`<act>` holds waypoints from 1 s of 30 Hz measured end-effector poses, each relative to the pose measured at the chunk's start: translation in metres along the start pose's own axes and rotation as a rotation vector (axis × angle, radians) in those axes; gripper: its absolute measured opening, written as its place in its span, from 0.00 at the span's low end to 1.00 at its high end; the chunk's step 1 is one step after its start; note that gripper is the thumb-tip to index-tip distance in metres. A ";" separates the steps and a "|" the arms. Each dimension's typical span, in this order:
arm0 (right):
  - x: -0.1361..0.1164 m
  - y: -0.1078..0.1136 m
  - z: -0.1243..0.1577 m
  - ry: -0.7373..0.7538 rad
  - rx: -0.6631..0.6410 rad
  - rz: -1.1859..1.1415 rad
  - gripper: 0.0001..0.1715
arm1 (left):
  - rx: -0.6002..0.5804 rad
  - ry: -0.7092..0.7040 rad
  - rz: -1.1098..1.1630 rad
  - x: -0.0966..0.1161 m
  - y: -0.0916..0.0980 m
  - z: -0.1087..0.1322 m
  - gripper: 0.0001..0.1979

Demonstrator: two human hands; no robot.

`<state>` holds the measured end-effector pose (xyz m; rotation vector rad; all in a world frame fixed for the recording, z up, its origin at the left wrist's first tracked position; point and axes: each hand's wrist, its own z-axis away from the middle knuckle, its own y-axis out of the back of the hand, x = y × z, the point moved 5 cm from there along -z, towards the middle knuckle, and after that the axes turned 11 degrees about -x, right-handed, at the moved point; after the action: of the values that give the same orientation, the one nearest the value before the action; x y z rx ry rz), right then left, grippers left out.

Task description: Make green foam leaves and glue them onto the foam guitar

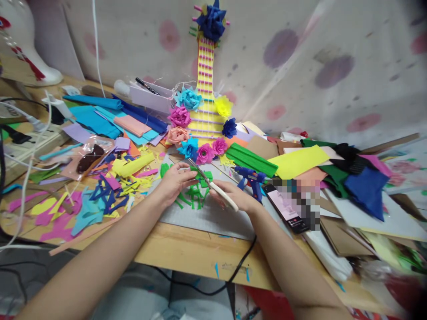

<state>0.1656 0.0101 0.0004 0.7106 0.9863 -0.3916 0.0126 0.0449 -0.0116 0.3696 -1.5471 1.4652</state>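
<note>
My right hand (238,198) is closed on the cream handles of a pair of scissors (213,186), whose blades point up and left. My left hand (175,180) rests on the grey cutting mat (213,218), fingers curled and pinching a small green paper piece (203,176) at the blades. Cut green paper strips (191,195) lie on the mat between both hands. Just beyond stands a yellow paper guitar (204,102) ringed with paper flowers.
A blue glue gun (251,178) and a phone (287,206) lie right of my right hand. Coloured foam sheets (300,162) pile up at the right, paper scraps (83,200) litter the left. A black cable (233,275) hangs over the wooden table's front edge (187,258).
</note>
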 end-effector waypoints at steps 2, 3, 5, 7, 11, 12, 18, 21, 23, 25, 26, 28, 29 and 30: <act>0.000 0.000 0.000 -0.009 -0.004 0.004 0.21 | -0.005 0.002 -0.003 0.000 0.000 0.000 0.14; 0.000 0.000 0.001 -0.013 -0.002 0.007 0.21 | -0.008 0.003 -0.004 0.000 0.000 0.000 0.14; 0.000 0.001 0.001 -0.020 0.005 0.007 0.21 | -0.010 0.006 -0.007 0.000 0.000 0.000 0.15; 0.000 0.001 0.002 -0.024 0.005 -0.003 0.21 | -0.013 0.009 -0.011 0.000 0.000 0.000 0.15; 0.001 0.002 0.003 -0.022 -0.010 -0.034 0.22 | -0.032 0.015 -0.032 -0.001 0.000 0.000 0.14; 0.002 0.002 0.003 -0.017 -0.013 -0.041 0.22 | -0.037 0.015 -0.036 -0.002 0.000 -0.001 0.14; 0.006 0.003 0.004 -0.009 -0.026 -0.088 0.21 | -0.059 0.026 -0.047 -0.004 0.000 -0.001 0.16; 0.008 0.003 0.004 0.008 -0.014 -0.183 0.21 | -0.046 0.031 -0.052 -0.003 0.000 -0.001 0.18; 0.007 0.003 0.004 0.054 0.011 -0.275 0.21 | -0.041 0.020 -0.059 -0.002 -0.001 -0.001 0.19; 0.006 0.003 0.002 0.098 0.041 -0.373 0.21 | -0.052 -0.007 -0.074 -0.001 -0.001 -0.001 0.20; 0.006 0.002 0.001 0.108 0.048 -0.423 0.20 | -0.064 -0.025 -0.086 -0.001 -0.001 -0.002 0.20; 0.004 -0.002 -0.003 0.108 0.035 -0.526 0.19 | -0.092 -0.063 -0.116 0.000 -0.001 -0.003 0.21; 0.003 -0.004 -0.004 0.106 0.020 -0.574 0.19 | -0.105 -0.080 -0.132 0.001 -0.001 -0.004 0.21; 0.002 -0.006 -0.006 0.112 0.001 -0.611 0.19 | -0.116 -0.095 -0.149 0.001 -0.001 -0.004 0.21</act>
<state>0.1593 0.0100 -0.0059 0.4218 1.3047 -0.8905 0.0146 0.0490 -0.0104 0.4807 -1.6358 1.2529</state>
